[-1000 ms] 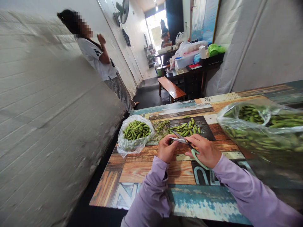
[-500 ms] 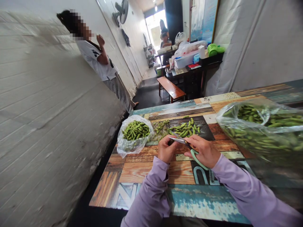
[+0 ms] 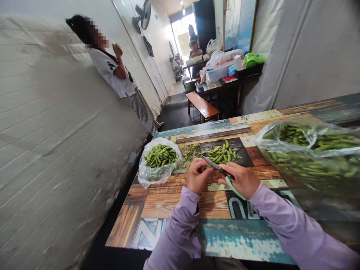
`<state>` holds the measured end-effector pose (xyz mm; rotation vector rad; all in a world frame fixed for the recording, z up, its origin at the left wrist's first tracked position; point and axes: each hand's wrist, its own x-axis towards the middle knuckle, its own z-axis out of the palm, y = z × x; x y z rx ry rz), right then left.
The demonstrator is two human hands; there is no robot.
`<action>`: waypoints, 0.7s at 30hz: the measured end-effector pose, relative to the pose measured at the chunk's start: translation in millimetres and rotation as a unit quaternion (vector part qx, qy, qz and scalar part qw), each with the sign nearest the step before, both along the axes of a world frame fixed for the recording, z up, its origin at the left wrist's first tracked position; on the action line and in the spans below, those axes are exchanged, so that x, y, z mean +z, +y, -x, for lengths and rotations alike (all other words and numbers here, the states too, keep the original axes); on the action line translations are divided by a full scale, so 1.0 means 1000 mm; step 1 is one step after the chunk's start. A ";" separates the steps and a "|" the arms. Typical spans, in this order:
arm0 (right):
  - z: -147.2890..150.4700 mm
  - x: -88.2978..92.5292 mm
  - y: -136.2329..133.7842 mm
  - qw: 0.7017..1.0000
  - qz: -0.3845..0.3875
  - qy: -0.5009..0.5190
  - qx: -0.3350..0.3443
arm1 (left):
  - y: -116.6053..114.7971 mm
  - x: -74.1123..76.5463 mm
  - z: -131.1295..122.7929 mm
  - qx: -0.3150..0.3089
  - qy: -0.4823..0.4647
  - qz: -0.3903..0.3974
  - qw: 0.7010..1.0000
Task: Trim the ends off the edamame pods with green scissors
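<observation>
My right hand (image 3: 242,179) is wrapped round a pair of scissors (image 3: 234,187) with pale green handles. Their blades are together and point up and left, over the fingers of my left hand (image 3: 197,175). The left thumb and fingers are pinched; whatever lies between them is hidden. Just beyond the hands is a loose pile of green soybean pods (image 3: 221,153). Small green trimmings (image 3: 189,150) lie to its left. Further left, a clear plastic bag (image 3: 146,176) stands open with pods heaped in it. A larger clear bag (image 3: 264,144) of pods is on the right.
The wood-patterned table (image 3: 171,204) runs up near a white brick wall (image 3: 56,150) on the left, where a person (image 3: 112,71) stands. Beyond it are a brown bench (image 3: 203,105) and a second table with a plastic tub (image 3: 219,73). More people are near the bright doorway.
The scissor blades were spread apart above my left fingers and have now come together. Both hands keep nearly the same place. The whole view has shifted very slightly.
</observation>
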<state>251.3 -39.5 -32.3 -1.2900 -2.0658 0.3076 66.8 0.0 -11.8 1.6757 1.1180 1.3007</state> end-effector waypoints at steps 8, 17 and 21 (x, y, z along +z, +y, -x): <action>-0.004 -0.002 0.005 0.997 -0.032 0.023 -0.068 | 0.005 -0.004 0.002 -0.018 -0.189 0.211 0.959; 0.000 0.000 0.002 0.999 0.012 0.041 -0.012 | 0.005 0.000 0.001 -0.044 -0.315 0.260 0.912; 0.004 -0.001 0.001 0.999 0.012 0.029 0.013 | 0.004 0.000 0.000 -0.052 -0.349 0.274 0.895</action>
